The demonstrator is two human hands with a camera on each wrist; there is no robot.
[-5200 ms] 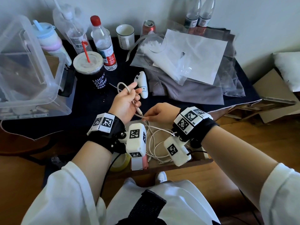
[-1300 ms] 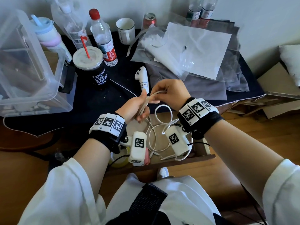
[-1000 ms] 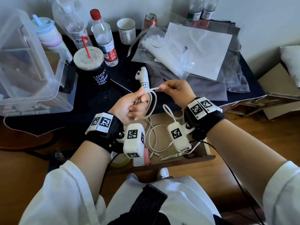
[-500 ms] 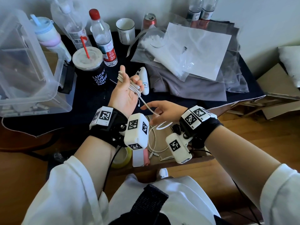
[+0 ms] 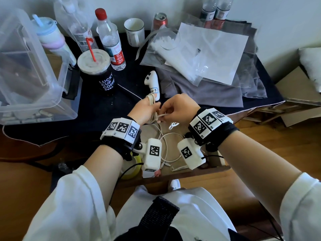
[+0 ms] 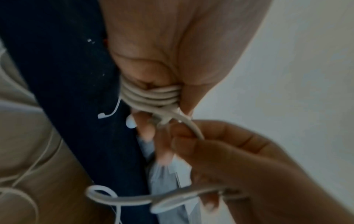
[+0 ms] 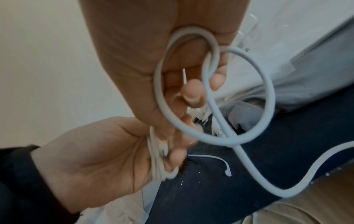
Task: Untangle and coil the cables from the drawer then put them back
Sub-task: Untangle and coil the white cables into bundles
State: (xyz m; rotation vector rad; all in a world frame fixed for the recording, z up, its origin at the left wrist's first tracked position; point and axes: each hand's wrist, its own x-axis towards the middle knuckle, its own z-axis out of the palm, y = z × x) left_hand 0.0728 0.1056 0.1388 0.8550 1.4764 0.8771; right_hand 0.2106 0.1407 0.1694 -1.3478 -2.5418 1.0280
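A white cable (image 5: pixel 152 101) is wound in several turns round the fingers of my left hand (image 5: pixel 152 108), held above the drawer's back edge. In the left wrist view the coil (image 6: pixel 151 97) sits tight across the fingers. My right hand (image 5: pixel 165 111) is close beside it and pinches the cable's free tail (image 5: pixel 164 115) right next to the coil. The rest of the tail (image 7: pixel 212 97) hangs in a loose loop below the right hand (image 7: pixel 191 94). More thin white cables (image 5: pixel 166 146) lie tangled in the open wooden drawer (image 5: pixel 215 168) under both wrists.
On the dark table stand a clear plastic box (image 5: pixel 34 70), a coffee cup with straw (image 5: pixel 97 73), a water bottle (image 5: pixel 111 40), a mug (image 5: pixel 134 32) and a white controller (image 5: pixel 152 82). Plastic bags (image 5: pixel 205 53) on grey cloth lie at right. A yellow tape roll (image 5: pixel 131 170) sits in the drawer.
My left hand has dropped from its raised, palm-up pose and turned over with the coil. My right hand came up from the drawer and now pinches the tail by the coil.
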